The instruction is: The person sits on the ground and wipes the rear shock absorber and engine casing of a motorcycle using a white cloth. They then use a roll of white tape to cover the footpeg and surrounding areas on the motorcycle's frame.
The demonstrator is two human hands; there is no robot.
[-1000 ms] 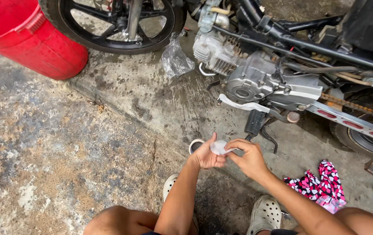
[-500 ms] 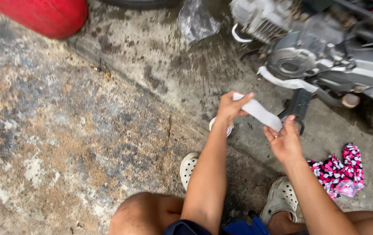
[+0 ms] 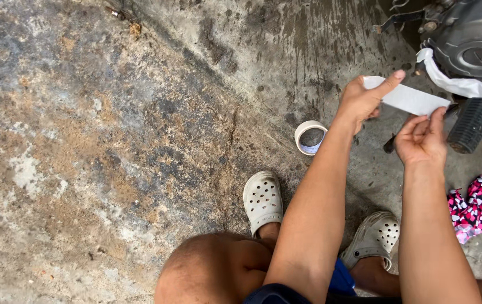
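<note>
Tape strip (image 3: 407,98), white and flat, stretches taut between two hands in the upper right of the frame. The left hand (image 3: 362,101) pinches its left end, forefinger laid straight along the top edge and thumb beneath, so that grip is closed on the strip. The right hand (image 3: 421,141) holds the strip's lower right end between thumb and fingertips, palm turned up, its grip also closed on it.

Just below and left of the left hand, a tape roll (image 3: 311,137) lies flat on the floor (image 3: 111,141), a pale ring with a hollow centre. The floor is rough concrete, mottled grey and rust-brown, cracked and stained darker toward the top.

At the far upper right sits a motorbike engine (image 3: 471,39), smooth grey metal with a round cover. A white band (image 3: 455,84), limp and creased, hangs across its lower edge. Beside the right hand a black footpeg (image 3: 470,125) juts out, ribbed rubber, roughly cylindrical.

At the right edge, lower down, a crumpled cloth (image 3: 469,208) in pink, black and white lies on the floor. Two pale clogs (image 3: 262,200), moulded with round holes and scuffed, sit at lower centre, one left of the left forearm, the other between the forearms. A bare knee fills the bottom middle.
</note>
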